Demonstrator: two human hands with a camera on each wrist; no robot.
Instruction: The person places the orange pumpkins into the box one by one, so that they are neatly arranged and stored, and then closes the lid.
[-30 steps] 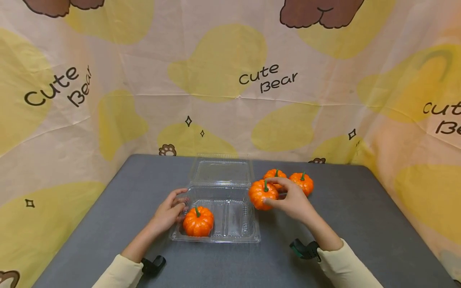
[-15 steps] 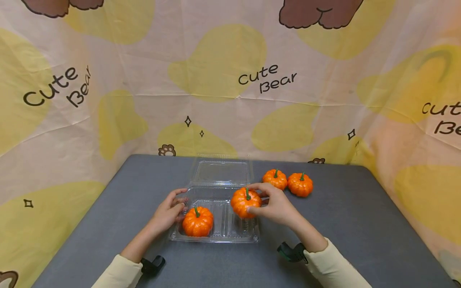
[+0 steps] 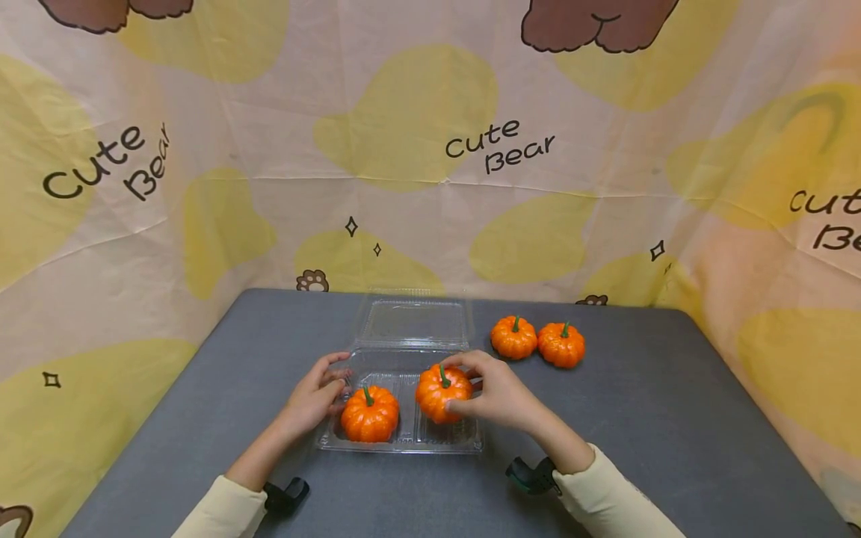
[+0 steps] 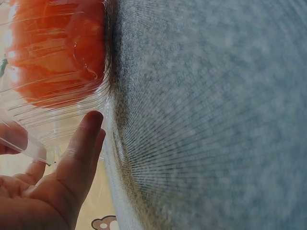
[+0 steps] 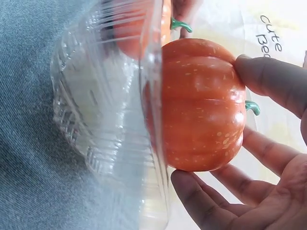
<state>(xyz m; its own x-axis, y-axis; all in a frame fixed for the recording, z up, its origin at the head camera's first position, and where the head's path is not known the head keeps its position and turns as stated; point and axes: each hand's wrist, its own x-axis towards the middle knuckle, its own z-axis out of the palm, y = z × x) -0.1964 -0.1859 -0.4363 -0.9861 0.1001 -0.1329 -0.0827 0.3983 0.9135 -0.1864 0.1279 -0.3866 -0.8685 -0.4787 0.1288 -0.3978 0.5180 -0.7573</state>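
An orange pumpkin [image 3: 443, 394] with a green stem is in my right hand [image 3: 494, 392], thumb and fingertips on its sides. In the right wrist view this pumpkin [image 5: 201, 105] is level with the rim of the clear plastic container [image 5: 103, 96], its lower part reaching inside. My left hand [image 3: 316, 392] holds the left edge of the container [image 3: 400, 450]; in the left wrist view straight fingers [image 4: 86, 139] lie along its outer wall below the rim. A second pumpkin [image 3: 370, 415] sits in the container's left half, seen through the plastic in the left wrist view.
The container's clear lid [image 3: 415, 321] lies folded back behind it. Two more pumpkins [image 3: 514, 338] stand side by side at the back right of the grey table [image 3: 646, 418]. A printed cloth [image 3: 403, 149] hangs behind and at both sides.
My right hand has carried its pumpkin left and downward, from beside the container to over its right half and into it. The left hand stays in place.
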